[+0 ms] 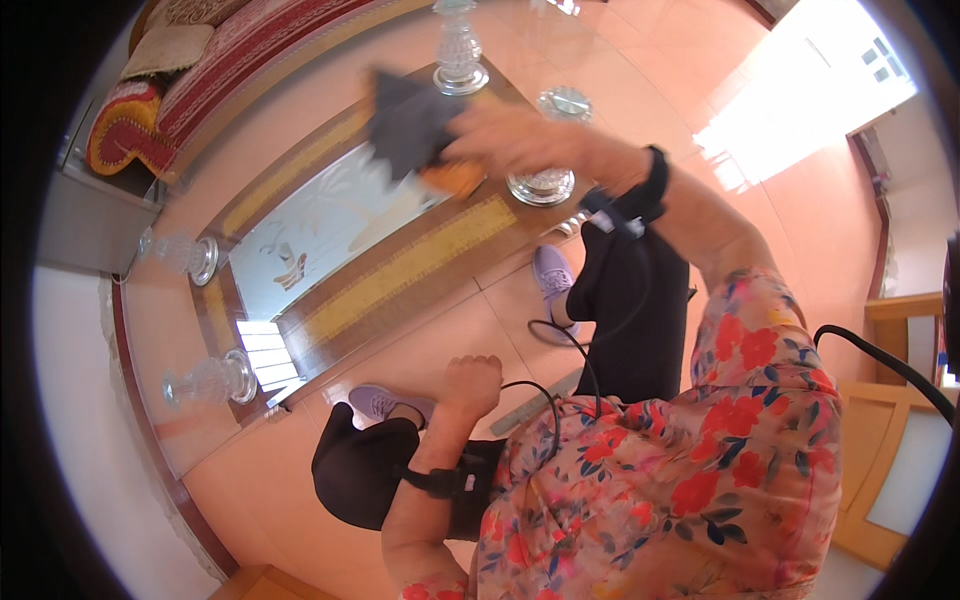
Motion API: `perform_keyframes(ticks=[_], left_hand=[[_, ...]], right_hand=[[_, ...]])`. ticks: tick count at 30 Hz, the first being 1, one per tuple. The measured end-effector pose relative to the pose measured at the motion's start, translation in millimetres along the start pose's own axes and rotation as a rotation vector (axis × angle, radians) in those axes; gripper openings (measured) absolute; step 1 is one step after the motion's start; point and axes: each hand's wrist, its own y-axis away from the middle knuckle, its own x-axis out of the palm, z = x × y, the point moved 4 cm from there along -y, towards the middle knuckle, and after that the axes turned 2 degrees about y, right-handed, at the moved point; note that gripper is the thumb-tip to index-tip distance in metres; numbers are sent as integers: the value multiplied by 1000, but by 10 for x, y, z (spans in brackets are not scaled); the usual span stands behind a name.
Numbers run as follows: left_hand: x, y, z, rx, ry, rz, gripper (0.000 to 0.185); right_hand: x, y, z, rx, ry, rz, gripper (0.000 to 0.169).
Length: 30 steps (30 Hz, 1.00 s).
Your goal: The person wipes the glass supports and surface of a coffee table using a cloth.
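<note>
My right hand [517, 139] is stretched over the glass coffee table and blurred by motion. It grips a dark grey cloth [412, 124], which has an orange part [454, 178] below the fingers. Under the cloth lies the transparent glass tabletop [420, 262], with a crystal-like table leg [541, 187] close to my wrist. My left hand [472, 386] is curled into a fist near my left knee, beside the table's near edge. Nothing shows in that fist, though its palm side is hidden.
Below the glass is a brown and yellow shelf [420, 262] with a pale panel [330, 217] bearing a sailboat picture. Other clear legs [217, 375] stand at its corners. A red-covered sofa [225, 82] is beyond. A black cable [559, 330] loops by my lap.
</note>
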Motion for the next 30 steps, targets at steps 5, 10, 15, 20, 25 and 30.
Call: perform_keyframes(ticks=[5,10,15,20,25,30], left_hand=[[-28,94,60,-20,-58,27,17],[17,-37,21,27,-75,87,19],[87,-63,54,30,-92,120,20],[88,-263,103,57,-93,132,24],[101,-301,157,39,-74,126,16],[127,-355,162,20,-82,183,15]], right_hand=[[-677,1569,-266,1288,296,375,53],[-795,2199,321,1475,223,37,43],[-474,1633,501,1229,375,104,44],[104,627,477,680,200,208,31],[567,-441,1008,443,-12,150,40],[677,-733,1148,381,160,83,45]])
